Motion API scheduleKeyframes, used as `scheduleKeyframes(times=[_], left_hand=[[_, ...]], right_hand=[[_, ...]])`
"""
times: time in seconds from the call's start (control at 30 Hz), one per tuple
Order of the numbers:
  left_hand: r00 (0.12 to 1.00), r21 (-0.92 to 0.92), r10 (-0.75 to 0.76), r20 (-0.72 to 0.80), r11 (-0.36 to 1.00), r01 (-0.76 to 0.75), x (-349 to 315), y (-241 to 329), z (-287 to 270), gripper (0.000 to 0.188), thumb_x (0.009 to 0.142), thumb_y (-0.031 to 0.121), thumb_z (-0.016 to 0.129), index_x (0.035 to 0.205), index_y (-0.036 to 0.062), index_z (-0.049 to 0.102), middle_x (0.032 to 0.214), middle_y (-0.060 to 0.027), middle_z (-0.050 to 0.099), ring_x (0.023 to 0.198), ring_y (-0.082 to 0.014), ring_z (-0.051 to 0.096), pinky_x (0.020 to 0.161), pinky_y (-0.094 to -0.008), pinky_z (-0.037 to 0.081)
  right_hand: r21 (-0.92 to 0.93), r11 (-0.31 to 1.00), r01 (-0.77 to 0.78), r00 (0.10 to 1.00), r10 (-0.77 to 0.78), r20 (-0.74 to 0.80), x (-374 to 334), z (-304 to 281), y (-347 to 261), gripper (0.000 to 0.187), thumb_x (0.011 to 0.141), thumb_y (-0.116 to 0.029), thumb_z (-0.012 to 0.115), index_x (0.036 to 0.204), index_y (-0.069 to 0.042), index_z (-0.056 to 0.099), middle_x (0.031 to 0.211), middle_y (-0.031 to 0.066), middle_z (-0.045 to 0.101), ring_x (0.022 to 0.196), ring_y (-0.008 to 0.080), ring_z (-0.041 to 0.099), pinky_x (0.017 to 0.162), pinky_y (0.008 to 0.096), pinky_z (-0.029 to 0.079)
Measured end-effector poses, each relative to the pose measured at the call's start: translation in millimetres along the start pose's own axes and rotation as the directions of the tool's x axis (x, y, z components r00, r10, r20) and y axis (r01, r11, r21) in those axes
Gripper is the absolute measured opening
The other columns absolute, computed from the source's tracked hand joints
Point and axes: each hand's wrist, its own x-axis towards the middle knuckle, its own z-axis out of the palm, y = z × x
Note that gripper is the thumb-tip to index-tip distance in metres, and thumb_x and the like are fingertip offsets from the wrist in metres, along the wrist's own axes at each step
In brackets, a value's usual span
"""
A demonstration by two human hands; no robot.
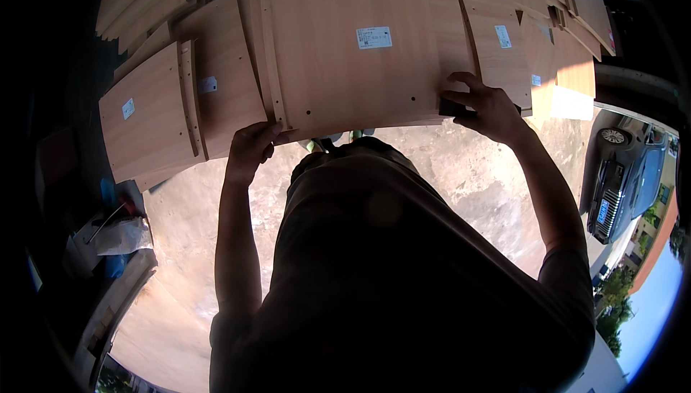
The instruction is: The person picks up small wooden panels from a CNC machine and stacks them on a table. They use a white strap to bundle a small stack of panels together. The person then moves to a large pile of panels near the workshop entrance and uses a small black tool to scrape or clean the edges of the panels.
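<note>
A large light-brown wooden panel point(345, 69) with a white label and small drilled holes lies in front of me. Along its left side runs a narrow wooden strip point(272, 62). My left hand point(252, 150) is closed at the panel's near left corner, thumb and fingers pinching by the strip's lower end; which of the two they grip is hard to tell. At the near right corner, my right hand point(486, 111) curls its fingers around a small dark block-like object point(453, 109), its kind lost in shadow. That hand is beside the panel's right edge.
More labelled panels lie left point(144, 116) and right point(497, 47), with stacked boards behind. Concrete floor point(187, 213) shows around my body. White and blue plastic bags point(124, 236) lie at the left. A dark car point(626, 170) stands outside at the right.
</note>
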Motion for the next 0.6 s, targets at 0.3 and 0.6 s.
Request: scheduleKeyframes(times=[0.3,0.6], left_hand=[[1.0,0.03,0.02,-0.006,0.999,-0.02,-8,4,4,0.022,0.089,0.022,0.067,0.097,0.0018,0.07,0.077,-0.0027,0.066,0.066,-0.0071,0.057,0.053,-0.0217,0.042],[0.983,0.017,0.126,0.134,0.991,-0.13,5,-3,-13,0.026,0.091,0.021,0.064,0.107,0.001,0.07,0.074,-0.0038,0.064,0.067,-0.0097,0.059,0.057,-0.0238,0.045]], right_hand=[[-0.031,0.995,0.094,0.992,-0.09,0.093,13,-3,-6,0.043,0.074,-0.02,0.079,0.116,-0.018,0.067,0.132,0.0058,0.051,0.093,0.0246,0.069,0.082,0.0367,0.059],[0.15,0.976,0.157,0.983,-0.139,-0.121,73,39,-118,0.05,0.074,-0.012,0.077,0.121,-0.012,0.058,0.126,0.0068,0.051,0.104,0.0265,0.063,0.085,0.0377,0.056]])
